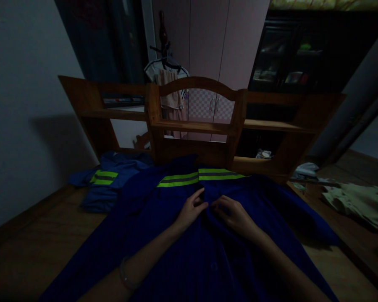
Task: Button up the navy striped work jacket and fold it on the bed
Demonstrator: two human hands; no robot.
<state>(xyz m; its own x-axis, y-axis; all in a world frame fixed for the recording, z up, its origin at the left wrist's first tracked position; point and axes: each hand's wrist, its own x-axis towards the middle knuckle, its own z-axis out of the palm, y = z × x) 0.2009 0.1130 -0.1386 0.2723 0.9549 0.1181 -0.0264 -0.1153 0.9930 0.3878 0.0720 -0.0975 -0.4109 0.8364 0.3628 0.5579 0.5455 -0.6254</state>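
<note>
A dark blue work jacket (164, 247) with yellow-green and grey reflective strips lies spread out, front side up. My left hand (190, 210) rests at its front opening below the strips, thumb and forefinger apart against the cloth. Just to the right, my right hand (231, 213) is closed, with its fingertips pinching the jacket's front edge. The fingertips of both hands are close together but apart. A button (213, 266) shows lower on the front. Dim light hides the finer detail between the fingers.
Another blue garment (103, 197) with a reflective patch lies folded at the left. Behind stands a wooden headboard (192, 126) with shelves. A pale cloth (362, 205) lies at the right. Clothes (170, 84) hang on a rack before a pink wardrobe (208, 46).
</note>
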